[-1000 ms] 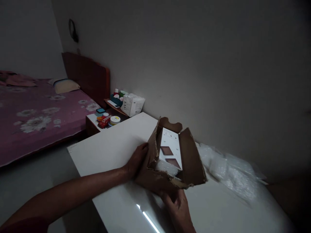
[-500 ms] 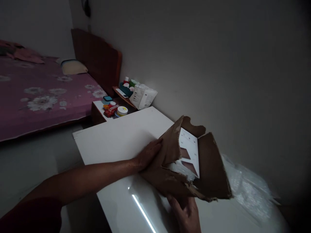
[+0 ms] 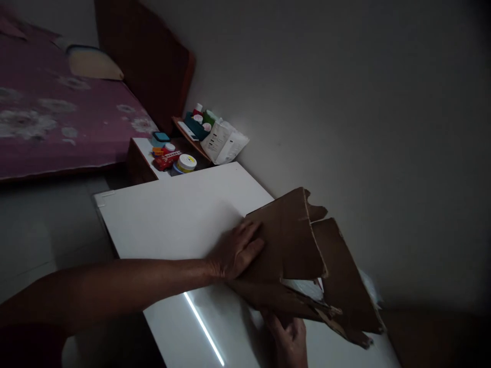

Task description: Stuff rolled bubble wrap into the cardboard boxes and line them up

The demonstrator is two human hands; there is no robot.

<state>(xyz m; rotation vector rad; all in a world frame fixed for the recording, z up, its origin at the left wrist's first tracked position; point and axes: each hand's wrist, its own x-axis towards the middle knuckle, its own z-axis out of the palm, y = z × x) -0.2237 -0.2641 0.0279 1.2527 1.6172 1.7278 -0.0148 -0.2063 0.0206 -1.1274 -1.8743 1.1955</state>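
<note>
A torn brown cardboard box [image 3: 284, 240] lies tilted over the white tabletop, its ragged flaps spread toward the right. My left hand [image 3: 240, 248] holds its left side, with the fingers laid along the cardboard. Below, my right hand [image 3: 289, 337] grips the lower edge, and its fingertips are partly hidden under the box. Through a gap between the flaps, clear plastic wrapping [image 3: 305, 289] shows inside. The rest of the contents is covered by the near flap.
The white table [image 3: 180, 220] stands against the grey wall. Clear plastic wrap [image 3: 370, 286] lies partly hidden behind the box. Beyond the table are a nightstand [image 3: 140, 163] with tubs and packets, a white packet [image 3: 224, 140], and a bed [image 3: 95, 122] with a flowered sheet.
The near flap has swung over the opening, covering the white printed carton seen inside before. The box has turned slightly right with both hands still on it. My view has shifted.
</note>
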